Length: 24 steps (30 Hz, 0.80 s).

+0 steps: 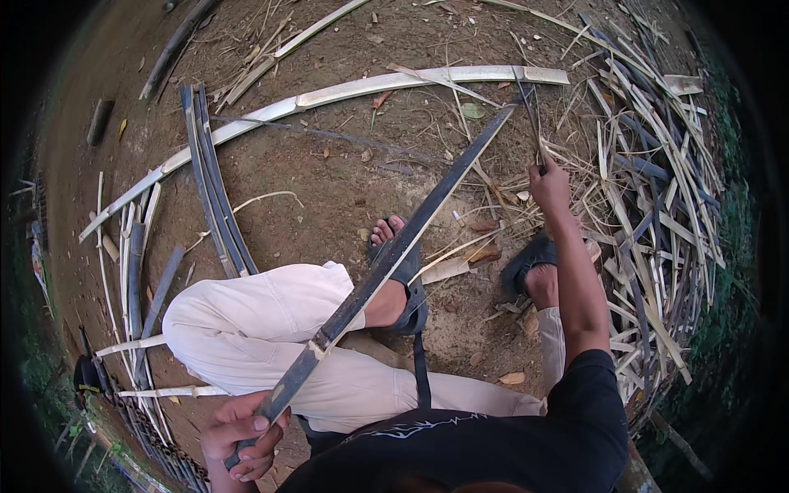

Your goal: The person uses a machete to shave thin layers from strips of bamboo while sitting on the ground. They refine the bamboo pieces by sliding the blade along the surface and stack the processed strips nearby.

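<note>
Your left hand point(246, 437) has its fingers wrapped around the near end of the strip point(415, 226), which slants far and right from them. Your right hand point(551, 189), fingers closed on the knife point(537, 135), is nearer the far end, beyond and leftward.

Head view: left one of two side-by-side fisheye lenses worn on head, facing steeply down, upright, unmirrored. Black shirt point(493, 448) close to lens at lower edge, right of fingers point(261, 448) of left hand point(233, 432). Those fingers low and left in view; fingers of right hand point(551, 187) higher, look smaller, farther from lens. Pale trousers point(255, 308) seen from above, between both hands' fingers. Ground point(312, 177) farther off, beyond left fingers. Wide field takes in strip pile point(657, 215) right of right fingers. Dark lens border rounds corners, well outside both hands' fingers.
</note>
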### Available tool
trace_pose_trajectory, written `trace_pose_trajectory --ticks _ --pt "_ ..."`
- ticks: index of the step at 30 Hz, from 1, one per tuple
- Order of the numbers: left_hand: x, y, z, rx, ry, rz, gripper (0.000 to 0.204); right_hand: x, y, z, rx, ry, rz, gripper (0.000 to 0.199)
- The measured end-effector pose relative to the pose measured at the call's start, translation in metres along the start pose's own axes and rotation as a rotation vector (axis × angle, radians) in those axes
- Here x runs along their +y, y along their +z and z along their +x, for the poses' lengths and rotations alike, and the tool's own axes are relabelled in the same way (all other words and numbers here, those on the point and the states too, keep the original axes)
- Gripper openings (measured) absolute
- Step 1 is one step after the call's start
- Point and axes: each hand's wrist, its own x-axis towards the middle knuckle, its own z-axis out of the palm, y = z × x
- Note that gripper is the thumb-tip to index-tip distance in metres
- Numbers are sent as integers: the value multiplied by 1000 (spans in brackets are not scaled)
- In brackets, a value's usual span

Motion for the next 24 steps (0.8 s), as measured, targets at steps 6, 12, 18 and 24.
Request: trace_pose_trajectory --ticks 6,12,18,24 --pt "-5 -20 2 -18 21 32 25 -23 5 -18 95 -132 -35 43" --pt "2 -27 14 -42 -66 550 23 12 25 12 -50 633 1027 20" --pt "-15 -65 3 -37 -2 928 23 -129 4 -88 -145 557 1257 55" --pt "-14 -115 -36 11 82 964 21 -172 17 -124 -327 530 1419 51"
